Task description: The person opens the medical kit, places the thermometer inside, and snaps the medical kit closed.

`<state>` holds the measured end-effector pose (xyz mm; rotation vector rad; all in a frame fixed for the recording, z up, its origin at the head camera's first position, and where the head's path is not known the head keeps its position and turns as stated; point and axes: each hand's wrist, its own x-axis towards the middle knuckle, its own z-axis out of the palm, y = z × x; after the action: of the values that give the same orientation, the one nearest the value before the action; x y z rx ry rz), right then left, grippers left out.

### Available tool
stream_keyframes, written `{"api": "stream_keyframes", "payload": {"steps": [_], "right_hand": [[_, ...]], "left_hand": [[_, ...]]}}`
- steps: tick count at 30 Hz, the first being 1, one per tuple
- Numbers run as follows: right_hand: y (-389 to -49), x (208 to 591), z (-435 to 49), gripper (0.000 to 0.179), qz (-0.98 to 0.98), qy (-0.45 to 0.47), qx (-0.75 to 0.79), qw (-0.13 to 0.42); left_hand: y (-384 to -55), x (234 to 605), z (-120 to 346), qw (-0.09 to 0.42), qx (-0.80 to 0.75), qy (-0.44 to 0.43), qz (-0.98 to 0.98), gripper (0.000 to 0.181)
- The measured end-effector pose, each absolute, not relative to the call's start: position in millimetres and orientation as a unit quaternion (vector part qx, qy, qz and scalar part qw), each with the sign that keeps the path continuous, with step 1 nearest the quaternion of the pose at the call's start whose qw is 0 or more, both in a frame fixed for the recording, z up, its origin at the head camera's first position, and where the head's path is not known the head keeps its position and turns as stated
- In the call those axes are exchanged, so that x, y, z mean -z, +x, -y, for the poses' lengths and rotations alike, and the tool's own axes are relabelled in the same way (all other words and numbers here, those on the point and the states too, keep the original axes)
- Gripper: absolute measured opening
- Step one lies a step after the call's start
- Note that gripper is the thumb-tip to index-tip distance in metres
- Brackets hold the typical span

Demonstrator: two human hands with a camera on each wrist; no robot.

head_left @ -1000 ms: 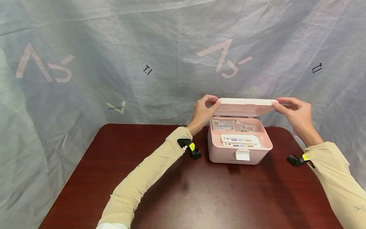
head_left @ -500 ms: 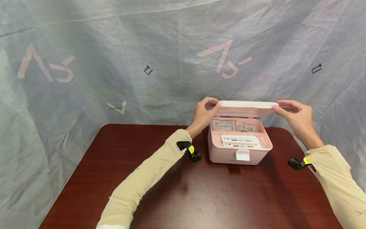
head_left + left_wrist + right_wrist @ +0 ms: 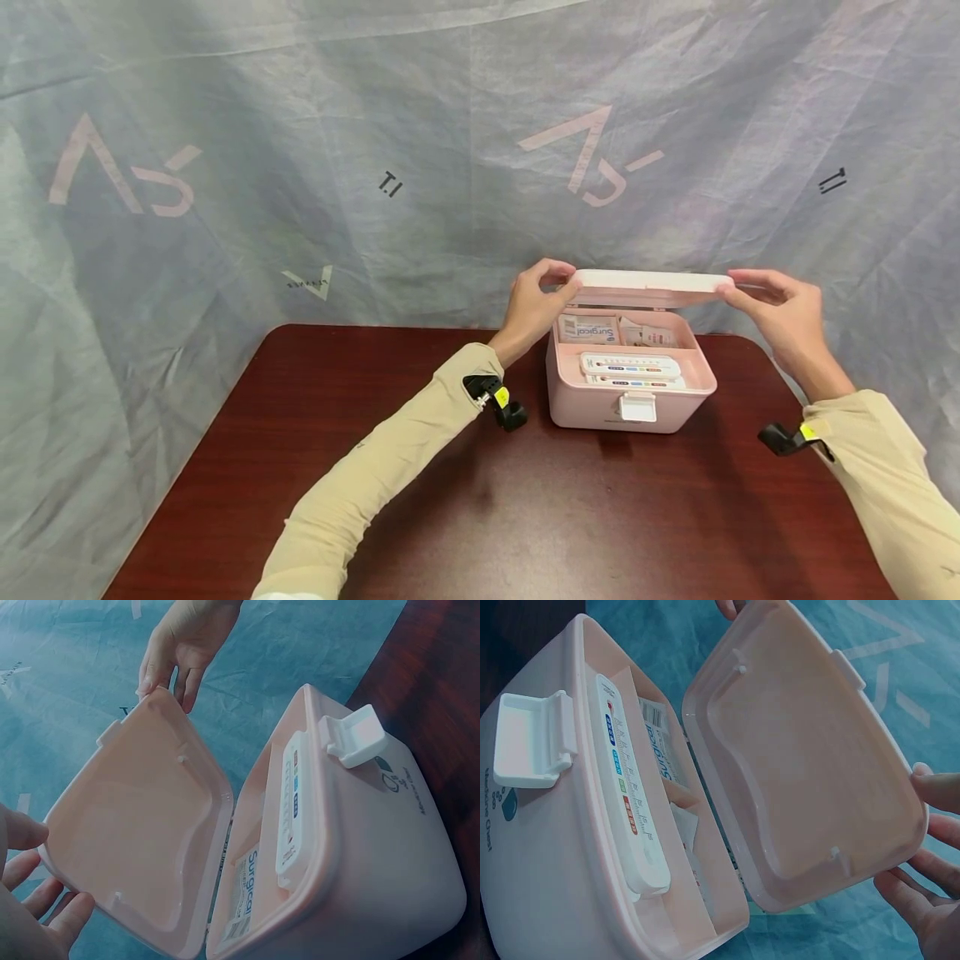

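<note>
A pink medicine chest (image 3: 592, 410) stands on the table, its hinged lid (image 3: 648, 282) raised and tilted over the back. My left hand (image 3: 534, 302) pinches the lid's left front corner between thumb and fingers. At the opposite corner my right hand (image 3: 786, 312) grips the lid the same way. Inside the front compartment lie two white thermometer cards (image 3: 626, 784), one partly over the other. Behind the divider sit a packet marked Surgical (image 3: 588, 329) and some smaller white packets (image 3: 647, 333). The white front latch (image 3: 354, 736) hangs flipped outward.
The dark red wooden table (image 3: 480, 508) runs under the chest and both arms. Close behind its back edge hangs a grey fabric sheet (image 3: 420, 233) with printed letters. A black camera mount (image 3: 498, 400) sits on the left wrist, another mount (image 3: 787, 437) on the right.
Both hands have lowered a little, and the lid they hold has tilted down and forward over the chest. The chest and its contents have stayed in place.
</note>
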<state>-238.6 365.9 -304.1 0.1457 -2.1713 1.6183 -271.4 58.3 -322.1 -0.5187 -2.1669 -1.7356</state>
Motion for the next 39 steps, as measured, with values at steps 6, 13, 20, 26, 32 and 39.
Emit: {"api": "stream_keyframes", "payload": {"steps": [6, 13, 20, 26, 32, 39], "right_hand": [[-236, 306, -368, 0.041, 0.792, 0.043, -0.571, 0.211], [-234, 308, -369, 0.042, 0.806, 0.031, -0.552, 0.212], [-231, 311, -371, 0.041, 0.783, 0.047, -0.584, 0.209], [-230, 312, -373, 0.04, 0.754, 0.064, -0.621, 0.203], [-227, 312, -375, 0.039, 0.746, 0.069, -0.633, 0.194], [-223, 313, -376, 0.039, 0.765, 0.061, -0.61, 0.198]], "left_hand": [[-270, 323, -60, 0.155, 0.61, -0.183, 0.755, 0.018], [-269, 325, -61, 0.153, 0.61, -0.183, 0.756, 0.017], [-266, 328, -62, 0.151, 0.611, -0.195, 0.752, 0.018], [-265, 330, -63, 0.15, 0.621, -0.213, 0.739, 0.017], [-262, 330, -64, 0.148, 0.625, -0.218, 0.735, 0.015], [-259, 332, -65, 0.148, 0.622, -0.225, 0.736, 0.015]]}}
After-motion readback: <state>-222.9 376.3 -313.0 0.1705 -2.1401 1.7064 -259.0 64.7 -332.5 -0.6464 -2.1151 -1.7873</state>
